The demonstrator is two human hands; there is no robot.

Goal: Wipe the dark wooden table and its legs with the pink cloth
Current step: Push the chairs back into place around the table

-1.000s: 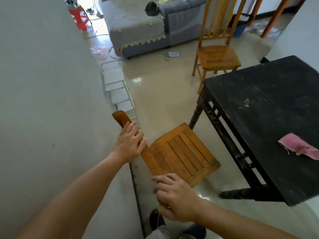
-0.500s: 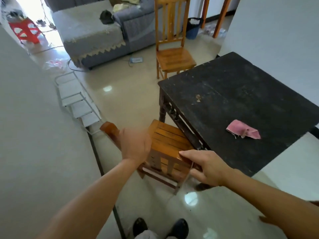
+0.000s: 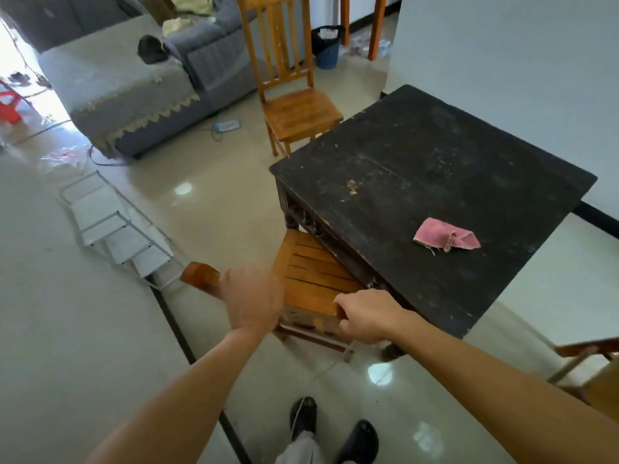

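A glossy beige tiled floor (image 3: 207,209) carries pale light reflections, with hard daylight glaring in at the upper left past a red plastic stool (image 3: 10,107). A grey sofa (image 3: 134,92) with a lace-edged cover stands at the back, a slat-backed wooden chair (image 3: 296,108) and a blue waste bin (image 3: 326,50) to its right. A white step ladder (image 3: 110,226) rests by the plain left wall (image 3: 67,329), opposite a white wall (image 3: 502,61) with a black skirting.

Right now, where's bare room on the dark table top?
The table's far half is bare, from the pink cloth to the tall chair. Also the strip between cloth and small chair. Crowded: that chair's edge, left hand and right hand on it.
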